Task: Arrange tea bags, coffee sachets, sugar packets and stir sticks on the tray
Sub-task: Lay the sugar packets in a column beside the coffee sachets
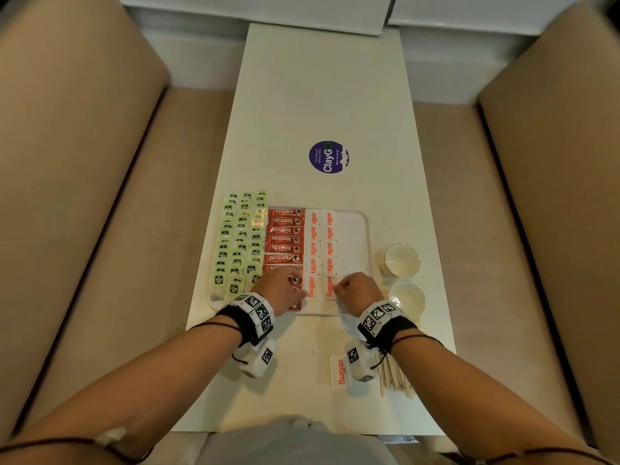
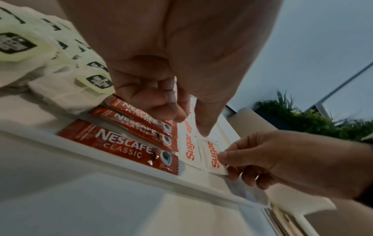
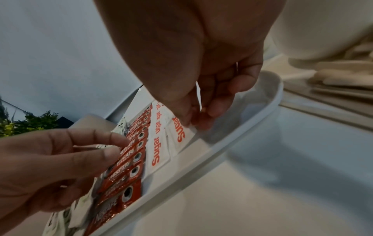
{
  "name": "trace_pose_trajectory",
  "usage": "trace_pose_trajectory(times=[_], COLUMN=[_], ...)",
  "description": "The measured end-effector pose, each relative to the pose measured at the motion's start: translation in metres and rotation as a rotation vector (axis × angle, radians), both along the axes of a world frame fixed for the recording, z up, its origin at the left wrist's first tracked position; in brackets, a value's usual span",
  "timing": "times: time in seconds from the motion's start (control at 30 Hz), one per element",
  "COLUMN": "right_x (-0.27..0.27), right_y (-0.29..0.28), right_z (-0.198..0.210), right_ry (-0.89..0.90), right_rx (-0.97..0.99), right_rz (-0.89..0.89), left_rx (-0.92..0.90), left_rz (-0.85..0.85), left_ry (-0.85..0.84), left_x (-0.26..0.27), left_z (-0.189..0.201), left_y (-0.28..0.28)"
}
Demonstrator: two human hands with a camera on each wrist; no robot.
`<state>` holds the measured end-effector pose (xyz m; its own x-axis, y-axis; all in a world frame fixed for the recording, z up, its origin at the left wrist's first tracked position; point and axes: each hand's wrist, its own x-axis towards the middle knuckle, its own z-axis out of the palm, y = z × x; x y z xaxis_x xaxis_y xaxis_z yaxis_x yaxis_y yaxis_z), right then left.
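A white tray (image 1: 354, 229) holds green-tagged tea bags (image 1: 240, 239) on its left. Beside them lies a column of red coffee sachets (image 1: 285, 231), then two columns of white sugar packets (image 1: 313, 243). My right hand (image 1: 337, 288) pinches the right edge of the nearest sugar packet (image 2: 213, 155) in the right column, low over the tray's near end. My left hand (image 1: 300, 290) hovers over the near coffee sachets (image 2: 125, 143), fingers relaxed, one fingertip (image 2: 203, 132) touching the sugar packets. One loose sugar packet (image 1: 338, 372) and a bundle of wooden stir sticks (image 1: 396, 375) lie on the table under my right wrist.
Two white cups (image 1: 401, 260) (image 1: 406, 297) stand right of the tray. A round purple sticker (image 1: 328, 157) sits on the long white table (image 1: 322, 95). Beige sofa seats (image 1: 84, 162) flank the table. The tray's right strip (image 1: 352, 250) is bare.
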<state>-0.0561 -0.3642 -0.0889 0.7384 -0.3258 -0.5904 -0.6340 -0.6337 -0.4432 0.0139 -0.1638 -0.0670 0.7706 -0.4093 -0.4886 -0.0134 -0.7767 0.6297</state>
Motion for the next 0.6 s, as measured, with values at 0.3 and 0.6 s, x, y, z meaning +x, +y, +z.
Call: trace_pose_trajectory(times=[0.3, 0.6], right_x=[-0.003, -0.006], right_y=[0.001, -0.002], right_z=[-0.001, -0.005], right_ry=[-0.015, -0.021], right_rx=[-0.001, 0.049], right_rz=[-0.062, -0.102], left_rx=[0.149, 0.149], left_rz=[-0.207, -0.245], left_ry=[-0.086, -0.101], left_x=[0.003, 0.005], left_z=[-0.002, -0.005], left_y=[-0.016, -0.021])
